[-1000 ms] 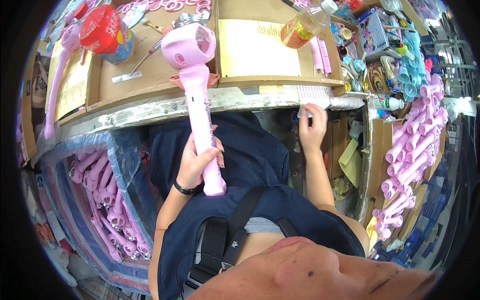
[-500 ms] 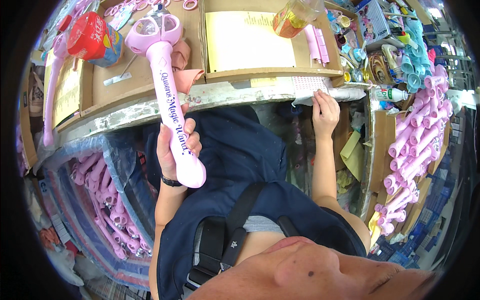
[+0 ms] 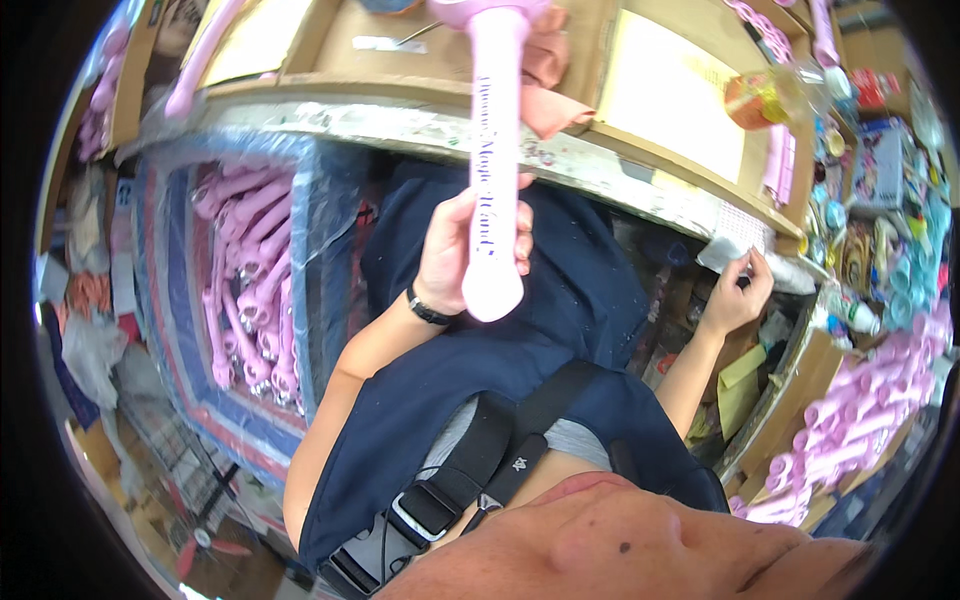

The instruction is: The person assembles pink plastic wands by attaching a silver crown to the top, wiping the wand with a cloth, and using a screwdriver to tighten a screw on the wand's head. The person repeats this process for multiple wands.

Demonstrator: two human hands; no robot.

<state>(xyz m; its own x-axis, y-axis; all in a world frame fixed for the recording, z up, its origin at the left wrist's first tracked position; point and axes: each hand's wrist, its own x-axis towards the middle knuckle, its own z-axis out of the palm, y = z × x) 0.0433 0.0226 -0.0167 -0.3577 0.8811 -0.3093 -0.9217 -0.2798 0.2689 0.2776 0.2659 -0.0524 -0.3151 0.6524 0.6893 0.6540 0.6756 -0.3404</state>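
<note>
A pink toy wand with dark lettering down its handle stands out in front of me. My left hand is wrapped round its lower handle, above the rounded end. The wand's head runs out of the picture at the top. At the bench's front edge, my right hand is closed, thumb and fingertips pressed together; whatever they may pinch is too small to make out. Just beyond those fingers lies a white sheet with rows of tiny pinkish dots.
At left a striped bag holds several pink wands. Cardboard trays on the bench hold a yellow sheet and a jar of orange liquid. An orange cloth overhangs the edge. Pink tubes are piled at right.
The view has swung left, so the bench appears shifted right and tilted. The wand stays in my left hand, now more upright. My right hand has drawn back slightly from the dotted sheet, fingers pinched.
</note>
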